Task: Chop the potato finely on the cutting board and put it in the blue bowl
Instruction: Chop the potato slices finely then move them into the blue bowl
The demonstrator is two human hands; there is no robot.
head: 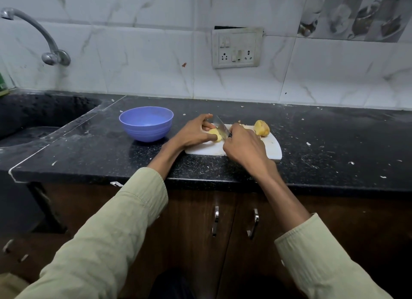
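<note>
Head view, frame centre: left hand (196, 131) pinches potato piece (215, 135); right hand (244, 146) grips knife (221, 127) (blade beside fingertips). Slip risks cut.

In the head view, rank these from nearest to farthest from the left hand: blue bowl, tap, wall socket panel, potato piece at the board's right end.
From the left hand:
1. Blue bowl, just left of it.
2. Potato piece, right end of the cutting board.
3. Wall socket panel, up on the tiles.
4. Tap, far left over the sink.

No legible text, label, brand or number anywhere in the head view. The switch and socket plate (237, 47) on the tiled wall carries no readable marking. The green object (2, 83) at the left edge is too cropped to read.
</note>
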